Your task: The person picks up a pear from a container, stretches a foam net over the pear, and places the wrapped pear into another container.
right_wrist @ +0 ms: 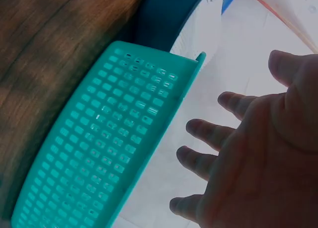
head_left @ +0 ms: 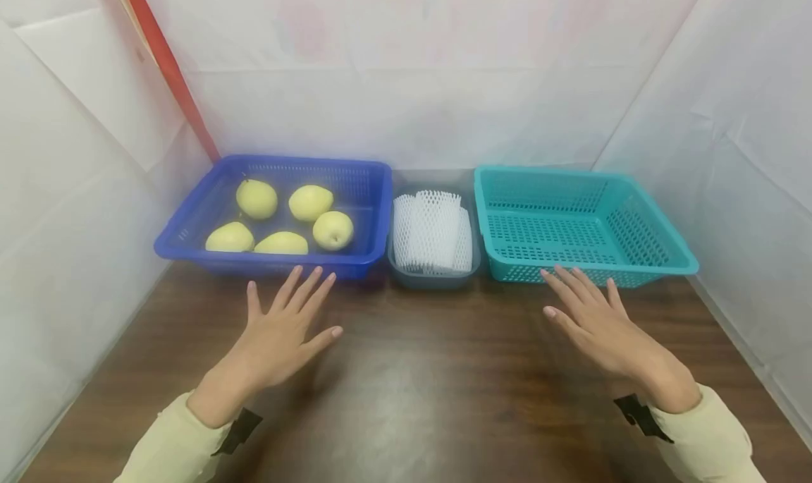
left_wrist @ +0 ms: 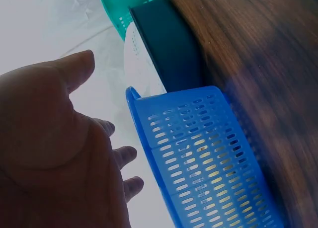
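Several yellow-green pears (head_left: 311, 203) lie in a blue plastic basket (head_left: 379, 215) at the left. In front of it my left hand (head_left: 273, 345) hovers palm down, fingers spread, holding nothing. White foam net sleeves (head_left: 434, 230) are stacked in a small dark grey tray (head_left: 433, 281) between the two larger baskets. At the right stands a teal basket (head_left: 586, 261) with no contents showing. Just before its near rim, my right hand (head_left: 603, 331) is held with fingers extended and nothing in it. Both wrist views show gaps between the fingers and the baskets' near walls.
Brown wood-grain tabletop (head_left: 406, 398) lies before the containers. White sheeting (head_left: 406, 116) walls the back and both sides. A red strip (head_left: 171, 67) runs down the back left corner to behind the blue basket.
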Available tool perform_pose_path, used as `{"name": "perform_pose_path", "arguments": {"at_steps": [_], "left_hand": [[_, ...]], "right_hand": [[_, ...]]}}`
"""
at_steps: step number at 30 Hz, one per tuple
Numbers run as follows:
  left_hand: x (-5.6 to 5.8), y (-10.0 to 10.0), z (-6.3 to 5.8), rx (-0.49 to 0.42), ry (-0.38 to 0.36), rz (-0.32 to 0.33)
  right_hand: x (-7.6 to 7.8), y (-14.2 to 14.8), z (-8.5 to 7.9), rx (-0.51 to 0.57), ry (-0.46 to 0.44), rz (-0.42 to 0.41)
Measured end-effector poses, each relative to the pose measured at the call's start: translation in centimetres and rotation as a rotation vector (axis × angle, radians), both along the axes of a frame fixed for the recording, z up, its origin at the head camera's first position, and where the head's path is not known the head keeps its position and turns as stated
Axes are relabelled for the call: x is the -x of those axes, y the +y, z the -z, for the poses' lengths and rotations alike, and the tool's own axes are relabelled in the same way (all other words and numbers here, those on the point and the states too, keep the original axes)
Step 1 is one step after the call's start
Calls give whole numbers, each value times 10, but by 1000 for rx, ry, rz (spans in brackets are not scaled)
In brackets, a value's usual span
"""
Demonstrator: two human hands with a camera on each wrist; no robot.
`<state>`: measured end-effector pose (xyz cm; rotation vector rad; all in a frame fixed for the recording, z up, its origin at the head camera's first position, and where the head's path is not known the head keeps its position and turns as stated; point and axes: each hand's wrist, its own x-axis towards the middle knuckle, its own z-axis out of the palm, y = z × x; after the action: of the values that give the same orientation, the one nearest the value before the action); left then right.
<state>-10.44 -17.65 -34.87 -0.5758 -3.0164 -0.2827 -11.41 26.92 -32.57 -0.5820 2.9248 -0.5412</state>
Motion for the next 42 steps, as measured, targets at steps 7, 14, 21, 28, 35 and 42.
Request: {"name": "perform_pose_path", "arguments": {"at_steps": [7,14,21,28,35,42], "left_hand": [[4,-1,-4,-9,20,13],[25,-3,-10,-16,13,18],[57,-7,-18,-59,-38,2],[93,-9,-27,-70,-104,-27],[127,-6,-27,-70,-183,-55],[152,-1,-21,-80,-246,-60]], "right_hand": [[6,0,-4,10,-11,-4],[32,1,-5,11,58,-20],[57,3,7,-24,159,-27],[78,3,19,-66,187,-23],[92,1,28,-87,212,-13],[98,-2,33,-98,257,13]]}}
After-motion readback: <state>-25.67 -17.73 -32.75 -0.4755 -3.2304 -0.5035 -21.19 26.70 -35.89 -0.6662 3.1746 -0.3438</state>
